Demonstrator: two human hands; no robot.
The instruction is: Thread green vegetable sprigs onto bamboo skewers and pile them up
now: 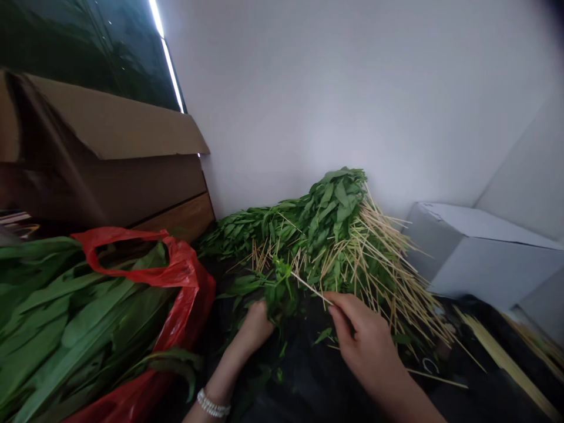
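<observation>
**Pinched at the Fingertips**

A leafy pile (335, 205) rises beyond the right hand (363, 332), thumb and forefinger clamped together, and the left hand (257, 322), fingers too hidden to read. A sprig (281, 285) stands at the left fingers; the right's pinched stick (311, 287) points toward it.

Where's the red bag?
In the head view, the red bag is at the lower left, holding big green leaves, in front of the cardboard box and left of the left hand.
</observation>
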